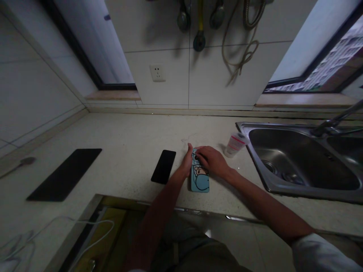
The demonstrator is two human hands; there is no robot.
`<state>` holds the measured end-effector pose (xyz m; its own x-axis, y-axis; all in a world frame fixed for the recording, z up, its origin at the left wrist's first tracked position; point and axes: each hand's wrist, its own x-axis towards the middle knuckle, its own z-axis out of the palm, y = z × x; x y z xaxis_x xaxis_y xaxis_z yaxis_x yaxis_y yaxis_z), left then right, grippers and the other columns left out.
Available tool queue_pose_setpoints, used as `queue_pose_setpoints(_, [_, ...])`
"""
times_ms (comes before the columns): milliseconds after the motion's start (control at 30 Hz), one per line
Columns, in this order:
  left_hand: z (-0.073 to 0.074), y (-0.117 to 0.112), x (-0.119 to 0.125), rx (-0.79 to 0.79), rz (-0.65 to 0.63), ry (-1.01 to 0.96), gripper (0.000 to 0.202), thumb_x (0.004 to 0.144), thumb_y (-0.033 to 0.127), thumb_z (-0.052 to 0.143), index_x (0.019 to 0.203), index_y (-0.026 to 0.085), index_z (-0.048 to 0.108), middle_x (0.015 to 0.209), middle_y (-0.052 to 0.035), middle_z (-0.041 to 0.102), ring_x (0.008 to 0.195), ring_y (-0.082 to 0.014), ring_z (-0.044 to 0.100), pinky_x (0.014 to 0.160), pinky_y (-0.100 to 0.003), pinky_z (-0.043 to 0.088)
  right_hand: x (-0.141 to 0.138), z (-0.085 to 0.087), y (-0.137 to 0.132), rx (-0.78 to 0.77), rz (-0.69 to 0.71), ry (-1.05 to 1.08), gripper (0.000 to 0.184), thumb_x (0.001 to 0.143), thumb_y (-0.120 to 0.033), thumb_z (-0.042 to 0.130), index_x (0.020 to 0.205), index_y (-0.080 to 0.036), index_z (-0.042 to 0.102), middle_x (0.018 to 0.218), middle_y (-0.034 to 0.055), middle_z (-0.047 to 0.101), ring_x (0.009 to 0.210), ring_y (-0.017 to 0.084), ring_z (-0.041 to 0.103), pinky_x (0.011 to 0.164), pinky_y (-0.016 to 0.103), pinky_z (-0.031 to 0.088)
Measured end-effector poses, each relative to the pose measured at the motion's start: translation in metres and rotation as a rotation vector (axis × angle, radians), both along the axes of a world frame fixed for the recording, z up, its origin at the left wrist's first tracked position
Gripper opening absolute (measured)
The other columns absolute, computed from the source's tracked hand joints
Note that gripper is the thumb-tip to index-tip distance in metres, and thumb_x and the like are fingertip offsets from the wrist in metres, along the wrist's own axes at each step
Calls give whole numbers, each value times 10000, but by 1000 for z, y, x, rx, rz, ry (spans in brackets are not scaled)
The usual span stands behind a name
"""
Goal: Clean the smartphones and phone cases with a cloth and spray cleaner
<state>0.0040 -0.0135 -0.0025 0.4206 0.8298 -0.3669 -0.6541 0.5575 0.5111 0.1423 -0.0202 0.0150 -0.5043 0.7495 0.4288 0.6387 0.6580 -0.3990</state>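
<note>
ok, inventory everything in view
cartoon phone case: 1, light blue, centre
slab: 1, black, left of case
mat: 1, black, left
tool: 1, dark, far left
cable: 1, white, lower left
counter: 1, pale, across
panel: 1, yellow, below counter
sink: 1, silver, right
faucet: 1, metallic, at sink
cup: 1, translucent, beside sink
wall: 1, white, back
socket: 1, white, wall
valves: 2, grey, upper wall
pipe: 1, yellow, between valves
hose: 1, metallic, upper right
cord: 1, beige, below hose
windows: 2, dark-framed, both sides
left hand: 1, case's left edge
right hand: 1, case's upper end
</note>
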Motion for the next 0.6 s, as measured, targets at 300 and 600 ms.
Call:
queue_pose_setpoints(300, [-2, 4, 2, 71, 6, -38, 655, 973, 671, 347, 1112, 140, 704, 823, -116, 749, 718, -211, 730, 674, -296, 576, 13, 12, 5, -12, -10, -62, 279, 1005, -308, 469, 1021, -181, 716, 973, 108, 734, 880, 227, 639, 799, 341, 472])
queue_pose_setpoints(600, [-5, 4, -1, 70, -9, -16, 650, 1005, 628, 300, 1146, 127, 690, 841, -133, 751, 706, -205, 734, 678, -298, 582, 11, 5, 5, -55, -50, -95, 263, 991, -298, 494, 1073, -183, 717, 1012, 113, 743, 906, 235, 659, 792, 337, 476])
